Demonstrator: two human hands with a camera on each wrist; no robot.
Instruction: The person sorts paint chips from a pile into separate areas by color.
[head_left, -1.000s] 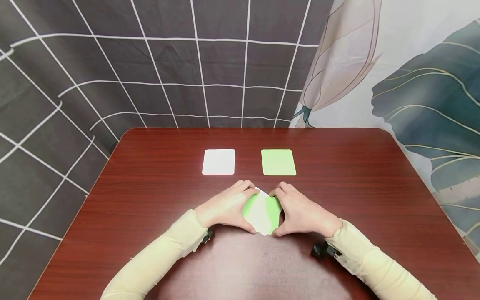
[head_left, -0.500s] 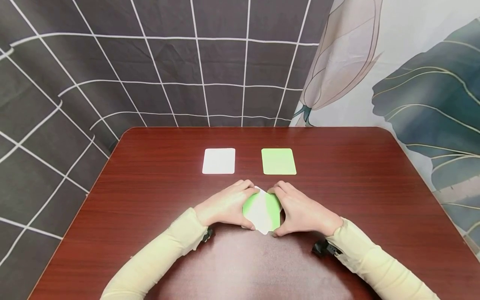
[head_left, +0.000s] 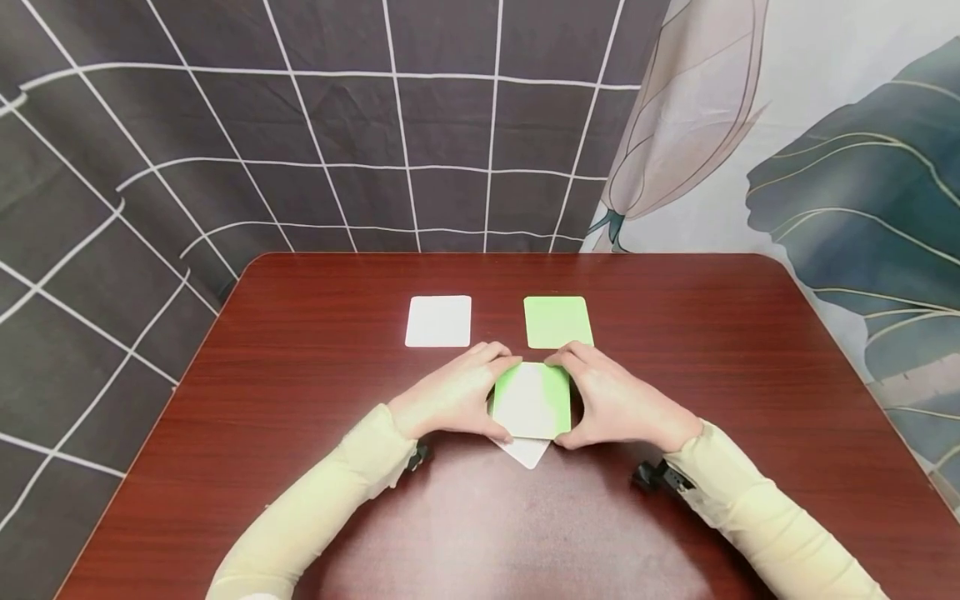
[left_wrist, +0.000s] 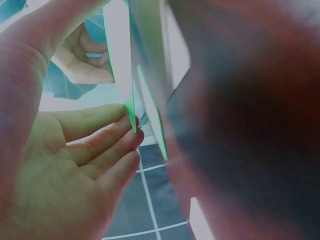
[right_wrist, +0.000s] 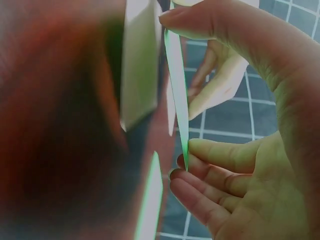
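Between my hands is a thin light green square card (head_left: pixel 555 400), with a pale glare over its left and middle. My left hand (head_left: pixel 453 396) pinches its left corners between thumb and fingers. On the opposite side, my right hand (head_left: pixel 621 404) grips the right corners the same way. Both the left wrist view, where the green card (left_wrist: pixel 120 55) shows edge-on, and the right wrist view, where the green card (right_wrist: pixel 178 95) looks like a narrow strip, show a gap under it. A white card (head_left: pixel 529 453) lies turned beneath, one corner pointing toward me; the rest is hidden.
Farther back on the dark red wooden table (head_left: pixel 315 333) lie a white square card (head_left: pixel 438 321) on the left and a second green card (head_left: pixel 557 322) on the right. A dark grid-patterned curtain (head_left: pixel 442 125) hangs behind the table's far edge.
The green card has risen off the white one, turned square to the table and shifted slightly away from me, both hands moving with it. More of the white card's near corner shows.
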